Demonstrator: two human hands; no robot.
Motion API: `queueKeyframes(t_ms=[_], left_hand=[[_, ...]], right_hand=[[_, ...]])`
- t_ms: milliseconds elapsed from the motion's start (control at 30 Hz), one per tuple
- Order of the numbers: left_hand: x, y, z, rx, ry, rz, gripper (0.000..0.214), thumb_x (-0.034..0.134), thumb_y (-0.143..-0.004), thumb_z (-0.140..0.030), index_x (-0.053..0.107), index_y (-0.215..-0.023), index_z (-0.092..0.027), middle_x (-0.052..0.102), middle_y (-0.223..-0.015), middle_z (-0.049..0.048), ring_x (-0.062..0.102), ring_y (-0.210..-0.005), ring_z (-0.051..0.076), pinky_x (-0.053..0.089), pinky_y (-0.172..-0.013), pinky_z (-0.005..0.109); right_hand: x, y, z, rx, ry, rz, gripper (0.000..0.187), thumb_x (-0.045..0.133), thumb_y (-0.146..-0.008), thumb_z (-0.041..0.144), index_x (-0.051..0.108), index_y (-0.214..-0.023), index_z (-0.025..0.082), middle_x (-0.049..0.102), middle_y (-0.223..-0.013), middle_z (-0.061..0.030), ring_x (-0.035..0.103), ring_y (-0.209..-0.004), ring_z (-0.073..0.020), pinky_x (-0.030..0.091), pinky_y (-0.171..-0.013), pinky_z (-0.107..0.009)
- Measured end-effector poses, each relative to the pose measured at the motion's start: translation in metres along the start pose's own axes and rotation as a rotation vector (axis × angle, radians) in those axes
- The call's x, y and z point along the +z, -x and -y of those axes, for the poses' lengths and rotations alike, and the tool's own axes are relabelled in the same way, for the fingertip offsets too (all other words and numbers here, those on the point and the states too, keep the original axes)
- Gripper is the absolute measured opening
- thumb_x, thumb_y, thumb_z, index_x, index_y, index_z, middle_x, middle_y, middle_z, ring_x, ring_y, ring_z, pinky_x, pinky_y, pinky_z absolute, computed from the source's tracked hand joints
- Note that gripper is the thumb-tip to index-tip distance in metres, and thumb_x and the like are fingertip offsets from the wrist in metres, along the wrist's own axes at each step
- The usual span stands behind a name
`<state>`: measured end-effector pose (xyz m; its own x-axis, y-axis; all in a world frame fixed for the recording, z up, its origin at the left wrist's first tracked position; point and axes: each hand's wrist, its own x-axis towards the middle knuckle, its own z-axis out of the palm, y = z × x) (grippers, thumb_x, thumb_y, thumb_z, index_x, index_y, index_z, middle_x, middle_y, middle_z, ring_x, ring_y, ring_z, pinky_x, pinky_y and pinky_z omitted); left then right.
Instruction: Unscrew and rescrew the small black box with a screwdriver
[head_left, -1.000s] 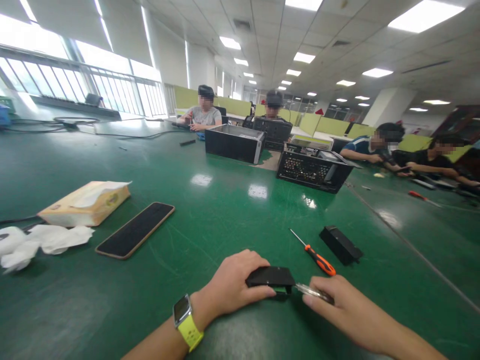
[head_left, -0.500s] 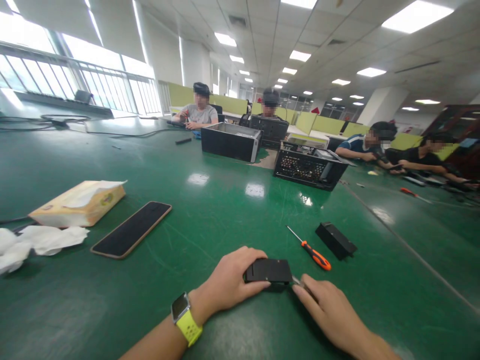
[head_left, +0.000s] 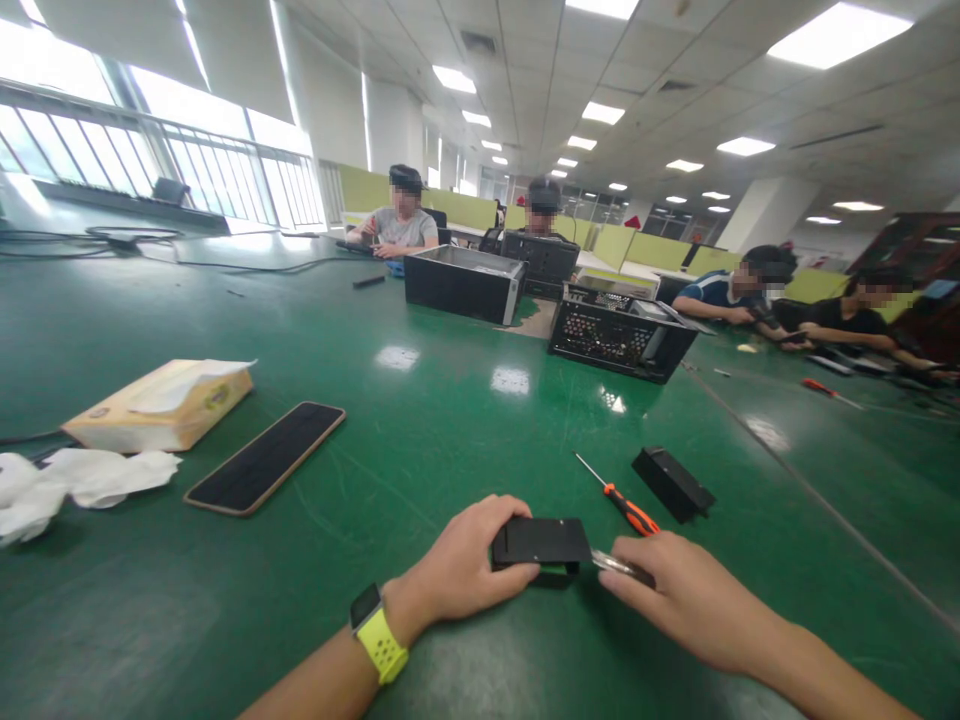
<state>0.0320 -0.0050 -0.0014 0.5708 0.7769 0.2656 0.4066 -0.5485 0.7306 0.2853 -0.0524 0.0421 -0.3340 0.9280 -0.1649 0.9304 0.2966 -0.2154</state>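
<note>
My left hand (head_left: 465,560) is closed around the left end of a small black box-shaped case (head_left: 551,540), thumb along its near side. On that near side, beneath the flat top panel, a gap shows something green; I cannot tell what. My right hand (head_left: 667,590) grips a silver metal hand tool (head_left: 619,567), whose exact kind its fingers hide. The tool's tip is at the right end of the case; whether it touches is unclear. Just beyond the right hand lie an orange-and-black screwdriver (head_left: 630,508) and a second black box-shaped part (head_left: 673,483).
A phone (head_left: 266,460), a tissue pack (head_left: 161,405) and crumpled tissues (head_left: 105,478) lie on the left of the green table (head_left: 360,640). Two open computer cases (head_left: 457,290) (head_left: 622,335) stand farther back. Several people sit around the far side. Another screwdriver (head_left: 829,392) lies far right.
My right hand has shifted slightly up and right, showing more of the metal tool. The case's near-side gap looks wider. My left hand keeps its hold.
</note>
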Motion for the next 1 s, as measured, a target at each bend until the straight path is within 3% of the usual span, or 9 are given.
queueKeyframes(t_ms=[133,233,467,633,700,800,900,1000], left_hand=[[-0.003,0.001,0.0,0.044,-0.004,0.014,0.028,0.066,-0.08,-0.02,0.056,-0.107,-0.02,0.063,-0.101,0.0036,0.058,-0.091,0.022,0.046,-0.082,0.032],[-0.005,0.001,0.001,0.084,-0.008,0.017,0.025,0.064,-0.082,-0.023,0.055,-0.106,-0.02,0.063,-0.102,0.0046,0.059,-0.092,0.022,0.047,-0.084,0.033],[-0.007,0.001,0.003,0.15,0.052,0.027,0.024,0.054,-0.091,-0.023,0.057,-0.114,-0.021,0.064,-0.111,0.008,0.059,-0.1,0.024,0.046,-0.092,0.036],[-0.007,0.001,0.003,0.167,0.067,0.006,0.03,0.055,-0.088,-0.019,0.06,-0.118,-0.021,0.066,-0.109,0.0083,0.06,-0.097,0.025,0.047,-0.088,0.036],[-0.004,0.001,0.003,0.147,0.062,-0.04,0.031,0.053,-0.089,-0.017,0.061,-0.119,-0.021,0.067,-0.108,0.0079,0.06,-0.096,0.024,0.047,-0.087,0.035],[-0.001,0.0,0.003,0.099,0.053,-0.152,0.03,0.055,-0.088,-0.016,0.063,-0.116,-0.021,0.067,-0.104,0.0074,0.06,-0.095,0.024,0.047,-0.084,0.034],[0.0,0.0,0.003,0.036,0.034,-0.27,0.033,0.054,-0.086,-0.013,0.064,-0.117,-0.021,0.067,-0.101,0.0068,0.061,-0.093,0.023,0.047,-0.083,0.034],[-0.002,0.0,0.004,0.014,0.041,-0.342,0.04,0.051,-0.086,-0.01,0.062,-0.122,-0.022,0.067,-0.103,0.0056,0.062,-0.094,0.022,0.047,-0.084,0.033]], right_hand=[[0.043,0.003,-0.002,0.008,-0.02,-0.135,0.037,0.031,-0.101,0.043,0.054,-0.08,0.023,0.069,-0.075,-0.0034,0.065,-0.069,-0.0202,0.038,-0.061,-0.027],[0.057,0.012,-0.013,0.057,-0.077,-0.133,0.04,0.032,-0.101,0.05,0.05,-0.076,0.024,0.066,-0.071,-0.0003,0.064,-0.067,-0.0188,0.038,-0.062,-0.026],[0.054,0.026,-0.026,0.217,0.062,-0.188,0.032,0.041,-0.097,0.046,0.051,-0.076,0.025,0.067,-0.072,-0.0009,0.065,-0.067,-0.0228,0.04,-0.059,-0.03],[0.054,0.029,-0.024,0.2,0.124,-0.324,0.021,0.054,-0.089,0.044,0.064,-0.09,0.026,0.071,-0.091,-0.0073,0.066,-0.084,-0.0293,0.048,-0.071,-0.04],[0.049,0.03,-0.02,0.166,0.121,-0.403,0.028,0.06,-0.085,0.045,0.066,-0.103,0.025,0.071,-0.104,-0.0098,0.065,-0.094,-0.0329,0.05,-0.077,-0.044],[0.043,0.026,-0.002,0.104,0.064,-0.502,0.036,0.056,-0.088,0.047,0.065,-0.113,0.023,0.069,-0.114,-0.0121,0.061,-0.106,-0.0342,0.049,-0.086,-0.047],[0.042,0.017,0.017,0.025,0.002,-0.519,0.036,0.052,-0.092,0.045,0.062,-0.118,0.022,0.068,-0.117,-0.0114,0.061,-0.11,-0.0314,0.049,-0.093,-0.045],[0.05,0.006,0.015,0.036,-0.01,-0.485,0.033,0.051,-0.094,0.038,0.061,-0.12,0.022,0.069,-0.117,-0.0099,0.063,-0.109,-0.0289,0.051,-0.092,-0.042]])
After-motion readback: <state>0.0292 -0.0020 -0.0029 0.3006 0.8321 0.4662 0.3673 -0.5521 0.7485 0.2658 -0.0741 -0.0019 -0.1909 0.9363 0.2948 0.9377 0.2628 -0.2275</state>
